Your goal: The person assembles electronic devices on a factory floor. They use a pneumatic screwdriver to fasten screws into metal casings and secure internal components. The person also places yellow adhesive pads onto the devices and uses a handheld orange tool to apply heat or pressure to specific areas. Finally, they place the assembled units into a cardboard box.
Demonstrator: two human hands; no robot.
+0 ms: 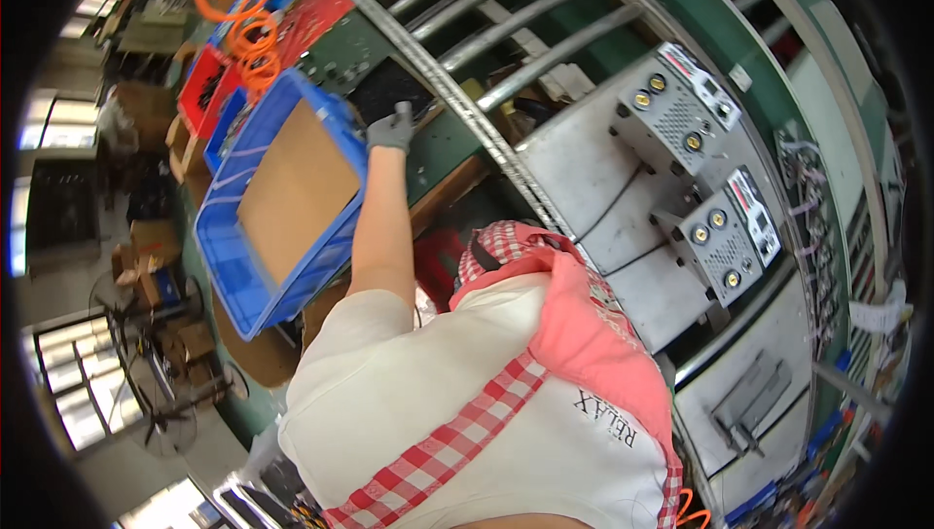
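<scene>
Glove (391, 129) grips the black panel (387, 89) by the blue bin (255, 266); lift it level, clear of the rim.

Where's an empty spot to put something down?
Bare room: the brown cardboard floor inside the blue crate beside the gloved left hand, and the grey metal sheet between the roller rails and the two grey machines. Crowded: the red trays with orange hose coils at the top left.

Green bench (443, 154) with blue crate (255, 266); roller conveyor (545, 13) carrying two grey metal units (671, 110).
</scene>
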